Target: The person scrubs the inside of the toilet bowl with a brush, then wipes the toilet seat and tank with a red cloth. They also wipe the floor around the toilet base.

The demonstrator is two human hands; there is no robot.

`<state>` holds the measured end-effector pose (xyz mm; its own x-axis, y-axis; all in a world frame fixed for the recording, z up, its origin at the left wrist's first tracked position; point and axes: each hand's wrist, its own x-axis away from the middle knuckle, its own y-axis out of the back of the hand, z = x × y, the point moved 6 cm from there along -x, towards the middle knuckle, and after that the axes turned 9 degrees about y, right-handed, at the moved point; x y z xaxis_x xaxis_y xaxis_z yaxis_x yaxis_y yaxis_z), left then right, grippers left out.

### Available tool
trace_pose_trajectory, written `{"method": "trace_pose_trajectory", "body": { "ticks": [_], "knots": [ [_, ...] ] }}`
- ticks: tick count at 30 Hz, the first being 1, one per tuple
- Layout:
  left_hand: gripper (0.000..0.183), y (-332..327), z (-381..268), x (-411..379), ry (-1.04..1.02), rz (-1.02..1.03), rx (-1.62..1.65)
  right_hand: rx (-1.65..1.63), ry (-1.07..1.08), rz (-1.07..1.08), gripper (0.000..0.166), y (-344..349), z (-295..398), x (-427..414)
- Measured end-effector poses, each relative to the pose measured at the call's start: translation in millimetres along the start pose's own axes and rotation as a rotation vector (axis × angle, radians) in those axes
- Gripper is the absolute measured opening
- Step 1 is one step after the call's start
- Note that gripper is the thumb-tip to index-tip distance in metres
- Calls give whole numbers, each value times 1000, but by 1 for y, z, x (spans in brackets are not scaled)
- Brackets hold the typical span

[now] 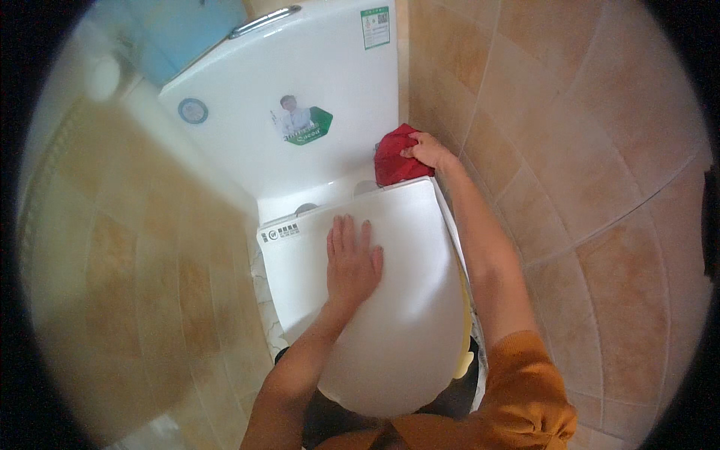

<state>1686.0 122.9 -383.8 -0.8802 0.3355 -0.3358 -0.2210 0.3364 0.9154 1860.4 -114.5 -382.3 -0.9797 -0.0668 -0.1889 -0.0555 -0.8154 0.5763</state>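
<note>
A white toilet with its lid down stands before me. My left hand lies flat on the lid's upper part, fingers together and thumb slightly apart, with nothing in it. In my right hand is a crumpled red cloth, pressed against the right rear corner by the hinge, between the lid and the white cistern. The cistern's front bears several stickers. A yellow edge with a small yellow tab shows under the lid's right side.
Close on the right is a tan tiled wall; more tiles cover the left. A white pipe runs beside the cistern at the left. A blue object is at the top left, next to a chrome handle.
</note>
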Motion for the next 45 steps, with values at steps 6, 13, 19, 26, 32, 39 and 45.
{"method": "trace_pose_trajectory", "body": {
  "ticks": [6, 13, 19, 26, 32, 39, 45],
  "knots": [
    [48, -9, 5, -4, 46, 29, -41, -456, -206, 18, 57, -21, -36, 47],
    [45, -5, -1, -2, -18, -53, -39, -449, -314, -278, 39, -42, -103, 112],
    [50, -15, 8, 2, 1, -23, -110, -245, -318, -304, 37, -42, -51, 202],
    [47, -20, 5, 2, -54, -106, -119, -475, -729, -288, 35, -67, -61, 376],
    [46, -25, 5, 5, -150, -214, -130, -278, -678, -477, 37, 5, -43, 419],
    [40, -40, 40, -2, -147, -248, 75, 10, -165, -170, 44, 26, 75, 299],
    [34, -8, 55, -14, 275, 11, 733, 594, 284, 113, 56, -114, 145, 277]
  ]
}}
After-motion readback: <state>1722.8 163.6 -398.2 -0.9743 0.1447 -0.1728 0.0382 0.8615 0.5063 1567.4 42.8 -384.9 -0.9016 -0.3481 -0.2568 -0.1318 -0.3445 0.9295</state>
